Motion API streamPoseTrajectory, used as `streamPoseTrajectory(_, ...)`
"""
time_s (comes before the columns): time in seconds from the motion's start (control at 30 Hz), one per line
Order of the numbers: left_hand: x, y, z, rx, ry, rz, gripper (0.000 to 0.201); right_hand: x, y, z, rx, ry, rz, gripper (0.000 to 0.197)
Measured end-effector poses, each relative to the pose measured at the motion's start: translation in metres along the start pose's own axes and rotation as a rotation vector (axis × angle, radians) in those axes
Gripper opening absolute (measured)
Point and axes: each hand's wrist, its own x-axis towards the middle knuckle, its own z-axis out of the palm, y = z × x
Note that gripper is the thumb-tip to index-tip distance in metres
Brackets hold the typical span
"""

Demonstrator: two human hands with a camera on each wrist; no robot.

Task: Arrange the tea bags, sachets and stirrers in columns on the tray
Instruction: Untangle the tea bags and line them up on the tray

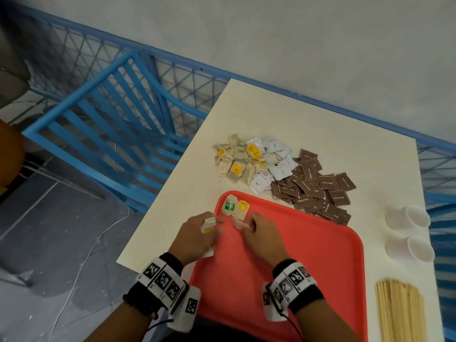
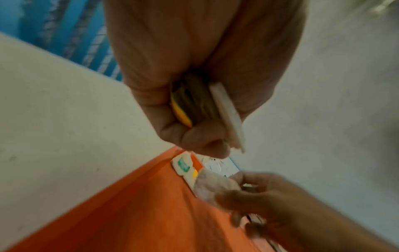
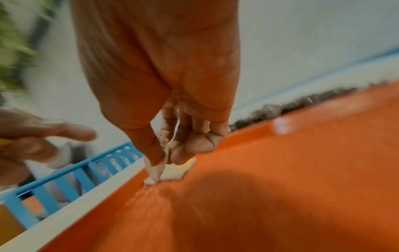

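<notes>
A cream table (image 1: pixel 320 124) is being used as the work surface, and a red tray (image 1: pixel 308 255) is lying on its near part. Beyond the tray, a brown sachet pile (image 1: pixel 318 191), some white sachets (image 1: pixel 278 164) and a heap of loose tea bags (image 1: pixel 237 159) are waiting on the table, while the wooden stirrers (image 1: pixel 399 314) are lying in a bundle to the right, near two white cups (image 1: pixel 409 233). On the tray's far left corner, a green-tagged tea bag (image 1: pixel 229 206) and a yellow-tagged tea bag (image 1: pixel 243 207) are already lying side by side. A small stack of tea bags (image 2: pixel 207 105) is being held in the left hand (image 1: pixel 197 239), whose fingers are curled round it. A single tea bag (image 3: pixel 156 168) is being pinched between thumb and fingertips of the right hand (image 1: pixel 261 236) and is being lowered just beside the yellow-tagged one. Judging from this, the tea bag column is only being started. To do this step well, the bag is best being laid flat, with its edge parallel to the tray rim and directly in line below the placed bags, so that the thin paper is not being folded and the neighbours are not being pushed out of line.
</notes>
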Motion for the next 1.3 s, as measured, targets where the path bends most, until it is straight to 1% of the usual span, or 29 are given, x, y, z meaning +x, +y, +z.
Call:
streamPoseTrajectory(0.07,0.003,0.004,0.004,0.071,-0.047,0.075,0.025,-0.006,-0.003,-0.017,-0.129,-0.052,-0.125,0.035)
streamPoseTrajectory(0.13,0.004,0.012,0.013,0.087,-0.119,0.157,0.033,-0.011,-0.006,-0.033,-0.191,-0.123,-0.227,0.028)
streamPoseTrajectory(0.23,0.008,0.014,0.03,0.096,-0.198,0.287,0.022,-0.016,-0.015,-0.052,-0.18,-0.213,-0.324,0.024)
streamPoseTrajectory(0.3,0.009,0.011,0.038,0.076,-0.209,0.286,0.029,-0.018,-0.02,-0.061,-0.102,-0.207,-0.335,0.016)
streamPoseTrajectory(0.37,0.01,0.011,0.041,-0.006,-0.206,0.246,0.026,-0.019,-0.019,-0.066,0.091,-0.136,-0.267,0.014)
streamPoseTrajectory(0.4,0.01,0.011,0.042,-0.052,-0.2,0.23,0.029,-0.02,-0.017,-0.068,0.183,-0.107,-0.225,0.015)
streamPoseTrajectory(0.43,0.01,0.01,0.042,-0.09,-0.19,0.212,0.032,-0.022,-0.015,-0.068,0.247,-0.104,-0.188,0.015)
streamPoseTrajectory(0.5,0.011,0.008,0.041,-0.114,-0.185,0.162,0.037,-0.03,-0.012,-0.062,0.341,-0.159,-0.13,0.009)
streamPoseTrajectory(0.57,0.014,0.005,0.038,-0.053,-0.193,0.124,0.035,-0.034,-0.006,-0.05,0.459,-0.175,-0.02,0.006)
streamPoseTrajectory(0.63,0.018,0.002,0.035,0.041,-0.183,0.094,0.037,-0.028,0.002,-0.04,0.557,-0.135,0.11,0.009)
streamPoseTrajectory(0.67,0.023,0.0,0.033,0.086,-0.16,0.077,0.036,-0.021,0.006,-0.035,0.598,-0.116,0.186,0.012)
streamPoseTrajectory(0.73,0.035,-0.006,0.027,0.22,-0.081,0.045,0.024,-0.005,0.016,-0.029,0.647,-0.056,0.354,0.015)
streamPoseTrajectory(0.8,0.047,-0.01,0.021,0.39,-0.021,0.037,0.018,0.011,0.024,-0.024,0.649,0.001,0.472,0.013)
streamPoseTrajectory(0.87,0.059,-0.008,0.017,0.492,-0.003,0.026,0.013,0.023,0.028,-0.019,0.6,0.006,0.517,0.013)
streamPoseTrajectory(0.93,0.068,-0.003,0.016,0.583,-0.022,0.022,0.019,0.033,0.031,-0.014,0.508,0.013,0.536,0.017)
streamPoseTrajectory(0.97,0.072,0.0,0.016,0.629,-0.036,0.027,0.022,0.037,0.032,-0.012,0.443,0.035,0.53,0.019)
streamPoseTrajectory(1.07,0.078,0.008,0.022,0.735,-0.097,0.035,0.032,0.04,0.033,-0.01,0.243,0.168,0.468,0.023)
streamPoseTrajectory(1.1,0.078,0.01,0.025,0.763,-0.116,0.045,0.033,0.04,0.032,-0.009,0.203,0.199,0.452,0.024)
streamPoseTrajectory(1.2,0.077,0.013,0.035,0.824,-0.167,0.094,0.023,0.04,0.029,-0.003,0.153,0.206,0.454,0.021)
streamPoseTrajectory(1.3,0.076,0.015,0.044,0.888,-0.196,0.128,0.023,0.045,0.028,0.002,0.159,0.194,0.461,0.019)
